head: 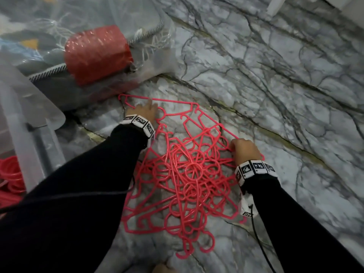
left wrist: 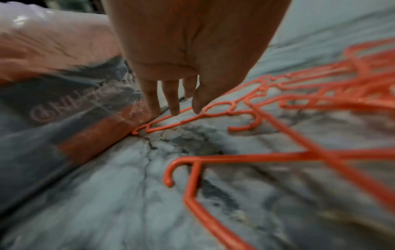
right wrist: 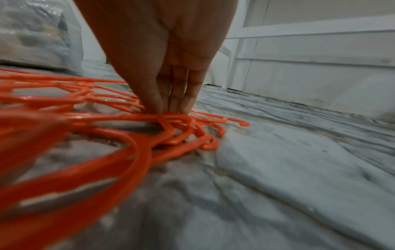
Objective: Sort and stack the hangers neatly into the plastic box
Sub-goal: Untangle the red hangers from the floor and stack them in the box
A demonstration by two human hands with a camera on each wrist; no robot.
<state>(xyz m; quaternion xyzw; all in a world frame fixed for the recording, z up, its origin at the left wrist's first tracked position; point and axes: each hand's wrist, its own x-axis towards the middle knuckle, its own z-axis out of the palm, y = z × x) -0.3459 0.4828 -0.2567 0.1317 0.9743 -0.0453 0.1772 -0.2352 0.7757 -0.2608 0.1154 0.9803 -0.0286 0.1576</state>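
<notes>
Basically: one hanger (head: 173, 107) spans both hands, long axis left-right.
Left hand (head: 142, 111) fingers straight, touching it; right hand (head: 245, 151) pinching pile's (head: 189, 174) edge (same hanger? unclear); plastic box (head: 25, 123) lies left.

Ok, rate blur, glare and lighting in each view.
Head view: dim, corners dark, glare on the clear plastic bag. Left wrist view: streaky motion blur, the nearest pink hanger soft. Right wrist view: fingers fairly sharp, near hangers smeared, marble floor brighter.
</notes>
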